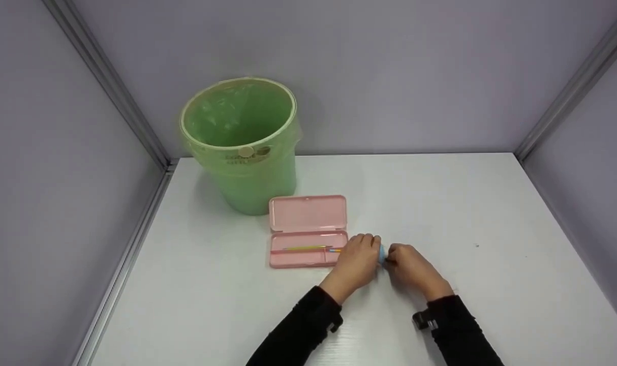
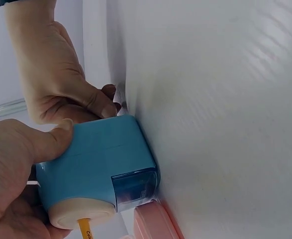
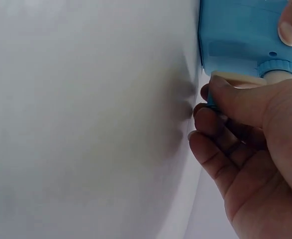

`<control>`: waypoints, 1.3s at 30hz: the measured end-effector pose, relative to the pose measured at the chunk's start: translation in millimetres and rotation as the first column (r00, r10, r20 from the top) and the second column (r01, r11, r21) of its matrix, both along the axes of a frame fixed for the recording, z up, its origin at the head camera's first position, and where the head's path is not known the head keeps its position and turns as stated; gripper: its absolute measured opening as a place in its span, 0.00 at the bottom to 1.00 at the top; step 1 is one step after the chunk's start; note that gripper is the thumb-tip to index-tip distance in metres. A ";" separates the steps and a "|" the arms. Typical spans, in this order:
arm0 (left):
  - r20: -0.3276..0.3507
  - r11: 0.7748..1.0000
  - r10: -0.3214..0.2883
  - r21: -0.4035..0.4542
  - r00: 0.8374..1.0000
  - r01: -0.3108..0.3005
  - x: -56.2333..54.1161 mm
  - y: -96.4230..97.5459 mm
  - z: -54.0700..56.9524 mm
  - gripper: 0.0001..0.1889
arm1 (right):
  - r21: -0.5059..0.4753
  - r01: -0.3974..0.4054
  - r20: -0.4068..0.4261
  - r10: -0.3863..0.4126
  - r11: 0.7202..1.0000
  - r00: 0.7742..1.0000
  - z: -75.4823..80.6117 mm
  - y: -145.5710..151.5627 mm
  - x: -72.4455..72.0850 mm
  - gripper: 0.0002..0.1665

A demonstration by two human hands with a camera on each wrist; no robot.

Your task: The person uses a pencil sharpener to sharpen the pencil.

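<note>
My left hand (image 1: 355, 262) grips a blue hand-crank pencil sharpener (image 2: 98, 157) standing on the white table, its thumb lying along the casing. A yellow pencil (image 2: 85, 229) sticks out of the cream-coloured round front of the sharpener; its inner end is hidden. On the opposite side, my right hand (image 1: 414, 268) pinches the crank handle (image 3: 240, 78) between thumb and fingers. In the head view both hands cover most of the sharpener. Just left of it lies an open pink pencil case (image 1: 308, 213), with another yellow pencil (image 1: 306, 248) inside.
A green bin (image 1: 257, 180) with a plastic liner stands behind the pencil case, at the back left. Grey-white panels (image 1: 390, 76) enclose the table (image 1: 212, 305) at the back and both sides.
</note>
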State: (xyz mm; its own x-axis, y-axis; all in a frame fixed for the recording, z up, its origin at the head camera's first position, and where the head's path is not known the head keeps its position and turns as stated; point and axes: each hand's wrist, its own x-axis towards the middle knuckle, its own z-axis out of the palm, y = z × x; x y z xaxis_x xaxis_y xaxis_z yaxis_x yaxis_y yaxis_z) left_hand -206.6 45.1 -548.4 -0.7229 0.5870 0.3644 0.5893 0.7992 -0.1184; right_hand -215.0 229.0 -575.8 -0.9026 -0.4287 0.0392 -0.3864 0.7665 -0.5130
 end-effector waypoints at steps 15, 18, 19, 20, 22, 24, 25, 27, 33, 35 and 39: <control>0.128 0.998 0.048 -0.054 0.991 -0.041 -1.8 -0.4 4.6 0.30 | -0.020 -0.103 0.074 0.104 0.994 0.992 19.1 3.1 17.4 0.09; 0.132 0.998 0.049 -0.047 0.990 -0.043 -2.0 0.6 5.3 0.29 | -0.021 -0.117 0.072 0.118 0.993 0.990 23.0 4.2 19.1 0.08; 0.132 0.998 0.048 -0.046 0.990 -0.042 -1.9 0.8 5.7 0.29 | -0.021 -0.112 0.078 0.114 0.993 0.990 24.0 4.6 19.7 0.08; 0.130 0.998 0.048 -0.044 0.990 -0.042 -1.9 1.0 6.0 0.28 | -0.021 -0.107 0.087 0.109 0.994 0.990 25.4 4.9 20.4 0.08; 0.125 0.998 0.050 -0.043 0.991 -0.045 -1.8 1.5 6.3 0.28 | -0.017 -0.095 0.102 0.096 0.995 0.990 27.0 5.2 21.7 0.08; 0.125 0.998 0.056 -0.045 0.991 -0.050 -1.6 1.8 6.9 0.28 | -0.012 -0.090 0.108 0.091 0.996 0.990 28.8 5.4 22.9 0.08; 0.130 0.998 0.057 -0.045 0.990 -0.052 -1.4 2.0 7.2 0.28 | -0.008 -0.090 0.105 0.090 0.996 0.990 29.7 5.4 23.6 0.08; 0.137 0.997 0.058 -0.048 0.989 -0.052 -1.0 2.5 7.7 0.27 | -0.001 -0.090 0.100 0.090 0.996 0.991 32.0 5.2 25.3 0.07; 0.150 0.997 0.062 -0.047 0.987 -0.055 -0.5 3.1 8.0 0.28 | 0.005 -0.083 0.078 0.082 0.997 0.994 40.8 4.2 29.6 0.06; 0.148 0.997 0.061 -0.045 0.987 -0.055 -0.3 3.2 7.7 0.28 | 0.010 -0.078 0.074 0.077 0.997 0.994 42.3 4.0 30.4 0.06; 0.131 0.998 0.052 -0.052 0.990 -0.045 0.8 3.7 7.4 0.26 | 0.010 -0.072 0.057 0.072 0.997 0.996 45.1 5.0 32.1 0.05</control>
